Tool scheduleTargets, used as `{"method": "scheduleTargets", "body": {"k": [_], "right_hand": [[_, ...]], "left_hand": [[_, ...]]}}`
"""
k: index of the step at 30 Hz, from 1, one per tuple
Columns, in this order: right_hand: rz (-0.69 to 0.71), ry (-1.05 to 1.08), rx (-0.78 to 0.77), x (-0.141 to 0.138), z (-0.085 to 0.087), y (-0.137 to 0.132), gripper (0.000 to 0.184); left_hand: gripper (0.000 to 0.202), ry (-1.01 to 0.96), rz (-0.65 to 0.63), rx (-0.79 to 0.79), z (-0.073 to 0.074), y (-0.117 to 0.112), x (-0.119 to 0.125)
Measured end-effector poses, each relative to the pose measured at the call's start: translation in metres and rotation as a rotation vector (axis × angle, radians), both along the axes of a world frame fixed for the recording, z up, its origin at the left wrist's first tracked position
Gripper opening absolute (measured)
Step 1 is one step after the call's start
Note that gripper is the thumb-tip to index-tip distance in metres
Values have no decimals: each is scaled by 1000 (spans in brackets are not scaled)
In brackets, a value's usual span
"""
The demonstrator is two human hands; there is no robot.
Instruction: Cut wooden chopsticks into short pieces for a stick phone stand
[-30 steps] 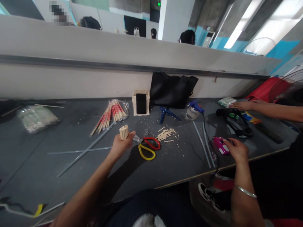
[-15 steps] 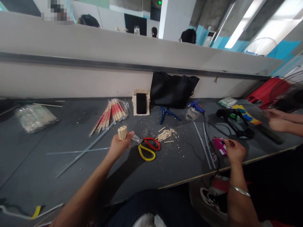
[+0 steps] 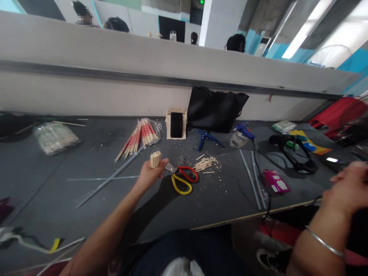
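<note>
1. Head view: the person's left hand [image 3: 150, 174] is closed around a tight bundle of short, pale wooden sticks [image 3: 155, 160], held upright above the dark grey tabletop [image 3: 212, 203].
2. The right hand [image 3: 337, 191] has left the shiny magenta plastic packet [image 3: 276, 181], which it was touching half a second ago, and is now at the right edge, fingers curled; whether it grips anything cannot be told.
3. For the work in hand, this seems to leave the left hand alone minding the bundle, its hold apparently unchanged.
4. Metal scissors with red and yellow loop handles [image 3: 176, 171] lie open-handled just beside the left thumb; contact cannot be told.
5. Beyond the red loop is a loose heap of cut pale sticks [image 3: 203, 165], with crumbs scattered around it; neither hand touches it.
</note>
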State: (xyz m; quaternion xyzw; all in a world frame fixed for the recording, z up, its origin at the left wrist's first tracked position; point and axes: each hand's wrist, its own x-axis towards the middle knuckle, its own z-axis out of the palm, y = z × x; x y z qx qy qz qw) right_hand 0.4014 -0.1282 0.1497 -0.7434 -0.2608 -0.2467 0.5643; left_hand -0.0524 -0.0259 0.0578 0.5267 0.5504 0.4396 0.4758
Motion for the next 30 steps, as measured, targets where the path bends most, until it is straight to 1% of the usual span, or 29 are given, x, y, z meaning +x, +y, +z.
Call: {"method": "scheduleTargets", "body": {"k": [1, 2, 3, 4, 6, 7, 9, 11, 12, 14, 16, 17, 19, 20, 21, 22, 24, 27, 28, 30], "right_hand": [[67, 15, 104, -21, 18, -1, 39], [157, 36, 176, -44, 33, -2, 30], [287, 63, 190, -68, 45, -4, 26], [414, 83, 181, -92, 53, -5, 24], [622, 89, 165, -135, 60, -6, 16], [726, 97, 134, -153, 60, -4, 12], [960, 138, 2, -183, 58, 5, 13], [1263, 148, -81, -211, 54, 23, 16], [1385, 148, -99, -225, 53, 33, 15], [1599, 190, -208, -258, 47, 55, 11], [1789, 272, -265, -295, 37, 73, 11], [1851, 326, -301, -313, 31, 79, 11], [1903, 398, -391, -345, 16, 85, 7], [1910, 381, -447, -358, 9, 85, 6], [1893, 310, -487, -368, 3, 85, 8], [1861, 198, -524, -376, -3, 83, 11], [1769, -115, -583, -386, -13, 79, 17], [1653, -566, -610, -394, -28, 73, 25], [1629, -668, -594, -397, -32, 72, 25], [1577, -786, -554, -402, -40, 68, 26]], "left_hand": [[48, 20, -19, -9, 1, -2, 2], [48, 35, -38, -16, 3, -5, 4], [48, 43, -57, -21, 6, -8, 6], [49, 44, -75, -18, 9, -12, 8], [51, 37, -113, 15, 17, -22, 12], [51, 32, -127, 46, 22, -29, 13], [52, 26, -147, 107, 30, -42, 11], [49, 10, -135, 132, 35, -56, 5], [44, -10, -111, 132, 36, -63, 1], [34, -93, -35, 129, 36, -74, -8], [34, -229, 86, 148, 33, -82, -16], [36, -301, 156, 168, 32, -84, -19], [39, -418, 288, 217, 31, -85, -25], [40, -458, 341, 234, 31, -85, -27], [40, -488, 380, 241, 31, -84, -29], [40, -515, 406, 232, 32, -84, -31], [41, -569, 443, 176, 31, -82, -35], [48, -645, 522, 65, 31, -80, -39], [50, -667, 565, 31, 31, -79, -39], [51, -715, 651, -28, 32, -76, -40]]}}
